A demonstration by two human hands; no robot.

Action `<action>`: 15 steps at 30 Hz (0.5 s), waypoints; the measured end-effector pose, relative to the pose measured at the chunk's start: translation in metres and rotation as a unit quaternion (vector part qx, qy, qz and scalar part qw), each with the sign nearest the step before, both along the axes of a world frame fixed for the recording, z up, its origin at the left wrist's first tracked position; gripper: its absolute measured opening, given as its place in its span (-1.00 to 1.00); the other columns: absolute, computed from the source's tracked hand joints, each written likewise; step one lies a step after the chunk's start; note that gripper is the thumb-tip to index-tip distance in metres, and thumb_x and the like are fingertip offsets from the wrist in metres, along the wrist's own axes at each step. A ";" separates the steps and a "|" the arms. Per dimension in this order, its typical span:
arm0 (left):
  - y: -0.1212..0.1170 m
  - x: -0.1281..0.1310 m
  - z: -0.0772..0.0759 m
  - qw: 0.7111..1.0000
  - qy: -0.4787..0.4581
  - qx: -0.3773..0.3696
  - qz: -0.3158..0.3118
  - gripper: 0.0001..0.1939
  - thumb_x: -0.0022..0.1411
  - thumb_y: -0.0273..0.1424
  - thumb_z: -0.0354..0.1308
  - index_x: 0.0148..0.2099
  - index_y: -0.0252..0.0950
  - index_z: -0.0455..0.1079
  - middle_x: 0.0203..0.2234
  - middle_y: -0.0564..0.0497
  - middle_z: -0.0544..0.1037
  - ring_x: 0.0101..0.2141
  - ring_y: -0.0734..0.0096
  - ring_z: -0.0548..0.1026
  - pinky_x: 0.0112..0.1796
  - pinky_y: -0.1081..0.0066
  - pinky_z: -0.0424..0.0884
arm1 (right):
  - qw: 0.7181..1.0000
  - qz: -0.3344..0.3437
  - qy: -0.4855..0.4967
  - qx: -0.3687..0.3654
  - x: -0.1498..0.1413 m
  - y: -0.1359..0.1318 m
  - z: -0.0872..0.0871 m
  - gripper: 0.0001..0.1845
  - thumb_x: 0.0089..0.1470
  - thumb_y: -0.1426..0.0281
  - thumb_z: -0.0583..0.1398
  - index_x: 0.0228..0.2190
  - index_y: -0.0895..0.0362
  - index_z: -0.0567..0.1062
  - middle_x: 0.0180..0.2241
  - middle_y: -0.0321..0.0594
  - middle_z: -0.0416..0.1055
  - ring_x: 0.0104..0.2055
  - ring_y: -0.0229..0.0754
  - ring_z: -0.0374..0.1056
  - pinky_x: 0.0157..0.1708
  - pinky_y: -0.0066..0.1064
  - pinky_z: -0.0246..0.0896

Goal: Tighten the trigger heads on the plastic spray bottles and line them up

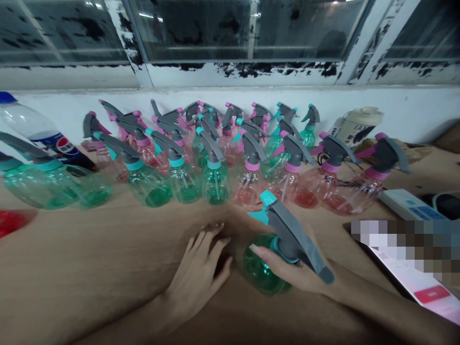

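Note:
My right hand (293,273) is wrapped around a clear green spray bottle (264,266) with a grey and turquoise trigger head. The bottle is near the front of the table, its nozzle pointing up and left. To its left, my left hand (201,266) rests low over the tabletop, palm down, fingers spread and holding nothing. Beyond both hands stands a row of similar spray bottles. A green spray bottle (216,184) is closest to my left hand, and a pink spray bottle (248,184) stands just behind the held one.
More pink and green bottles crowd behind the front row, along the wall. A Pepsi bottle (59,141) leans at the far left, near a red object (12,221). On the right are a phone (406,273), a white box (409,203) and a pale cup (361,124).

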State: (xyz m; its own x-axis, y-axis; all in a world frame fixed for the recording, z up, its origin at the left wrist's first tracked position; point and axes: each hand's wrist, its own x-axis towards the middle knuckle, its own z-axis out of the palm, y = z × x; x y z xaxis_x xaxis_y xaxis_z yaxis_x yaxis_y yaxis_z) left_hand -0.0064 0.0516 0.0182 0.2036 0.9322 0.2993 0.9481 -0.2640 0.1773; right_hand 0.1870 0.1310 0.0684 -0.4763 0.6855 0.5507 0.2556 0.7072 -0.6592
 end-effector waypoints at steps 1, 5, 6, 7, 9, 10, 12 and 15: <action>0.000 0.000 0.000 1.000 0.010 0.001 0.001 -0.72 0.21 -0.44 0.00 0.00 -0.25 0.28 0.03 -0.15 0.32 0.00 0.05 0.31 -0.09 0.03 0.29 | 1.000 0.021 0.004 0.001 0.001 0.001 0.003 -0.54 -0.06 0.28 0.20 -0.06 -0.04 0.33 -0.09 -0.25 0.41 -0.07 -0.02 0.36 -0.09 -0.14 0.35; 0.001 -0.001 -0.001 0.999 0.040 0.002 0.006 -0.66 0.22 -0.40 0.01 0.05 -0.28 0.26 0.10 -0.18 0.26 0.06 0.01 0.24 -0.05 0.01 0.25 | 0.999 0.050 0.016 -0.009 0.002 0.002 0.013 -0.59 -0.07 0.29 0.23 -0.12 -0.02 0.37 -0.18 -0.22 0.44 -0.14 -0.01 0.40 -0.17 -0.12 0.38; 0.001 -0.001 -0.002 0.999 0.045 0.003 0.006 -0.65 0.22 -0.39 0.01 0.06 -0.29 0.25 0.11 -0.18 0.26 0.07 0.01 0.23 -0.03 0.01 0.24 | 0.999 0.045 0.016 -0.019 0.002 0.001 0.014 -0.63 -0.08 0.30 0.23 -0.16 -0.02 0.39 -0.23 -0.22 0.45 -0.19 -0.01 0.42 -0.21 -0.13 0.39; 0.001 -0.001 -0.002 0.999 0.049 0.004 0.006 -0.64 0.22 -0.38 0.01 0.07 -0.31 0.24 0.11 -0.19 0.27 0.08 0.01 0.23 -0.02 0.00 0.24 | 0.999 0.040 0.014 -0.035 0.002 0.001 0.015 -0.67 -0.08 0.30 0.23 -0.20 -0.01 0.40 -0.27 -0.23 0.46 -0.24 -0.03 0.43 -0.25 -0.15 0.40; 0.001 -0.001 -0.002 0.998 0.055 0.010 0.009 -0.62 0.23 -0.37 0.00 0.09 -0.33 0.23 0.10 -0.20 0.27 0.09 0.02 0.22 -0.01 0.00 0.22 | 0.997 0.027 0.013 -0.065 0.003 0.000 0.014 -0.76 -0.07 0.32 0.22 -0.26 0.00 0.41 -0.34 -0.25 0.47 -0.31 -0.07 0.45 -0.32 -0.21 0.41; 0.001 -0.001 -0.003 0.998 0.056 0.012 0.009 -0.62 0.23 -0.37 -0.01 0.09 -0.33 0.23 0.10 -0.20 0.28 0.09 0.02 0.22 0.00 0.00 0.21 | 0.997 0.025 0.013 -0.074 0.003 -0.001 0.013 -0.79 -0.06 0.33 0.21 -0.29 0.01 0.40 -0.36 -0.26 0.47 -0.33 -0.09 0.45 -0.34 -0.24 0.41; 0.001 -0.001 -0.002 0.998 0.060 0.015 0.006 -0.62 0.23 -0.37 -0.01 0.09 -0.32 0.23 0.10 -0.19 0.28 0.10 0.04 0.21 0.02 0.00 0.20 | 0.998 0.024 0.016 -0.063 0.003 -0.001 0.011 -0.82 -0.04 0.36 0.20 -0.30 0.01 0.38 -0.38 -0.27 0.46 -0.35 -0.12 0.45 -0.37 -0.28 0.41; 0.001 -0.001 -0.002 0.998 0.065 0.016 0.000 -0.61 0.23 -0.38 -0.02 0.10 -0.32 0.21 0.10 -0.19 0.29 0.10 0.05 0.22 0.02 0.01 0.20 | 0.999 0.024 0.013 -0.022 0.004 0.000 0.009 -0.78 -0.03 0.36 0.19 -0.26 0.01 0.37 -0.33 -0.25 0.47 -0.27 -0.10 0.44 -0.31 -0.24 0.39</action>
